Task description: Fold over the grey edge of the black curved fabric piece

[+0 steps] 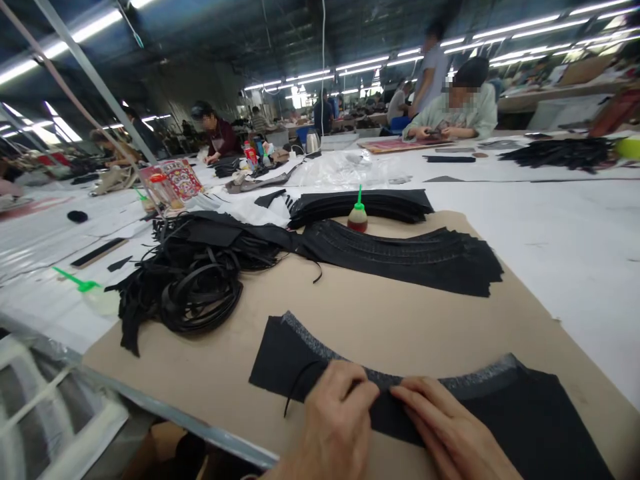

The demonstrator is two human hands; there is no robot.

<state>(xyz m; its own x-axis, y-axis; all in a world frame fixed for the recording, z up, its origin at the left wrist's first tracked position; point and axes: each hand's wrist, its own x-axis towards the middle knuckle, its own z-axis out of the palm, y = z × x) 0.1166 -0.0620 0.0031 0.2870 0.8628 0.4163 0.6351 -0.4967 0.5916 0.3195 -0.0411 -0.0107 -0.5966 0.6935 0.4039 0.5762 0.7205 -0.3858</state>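
Note:
A curved black fabric or leather piece [520,420] lies in front of me, with a speckled grey, shiny band [320,347] along its concave upper edge. My left hand [340,407] is closed in a pinch over the middle of that edge. From under its fingers a thin black cord [295,387] loops out to the left. Close beside it, my right hand [445,413] has its fingers pressed together on the same edge, fingertips at the black piece. The fingertips of the left hand partly hide what they grip.
Brown board [350,300] covers the table here. At left lies a heap of black strips [200,293]; behind are stacked curved black pieces [400,257]. Green-tipped squeeze bottles stand behind [357,217] and at left [100,299]. A co-worker [460,107] sits across the table.

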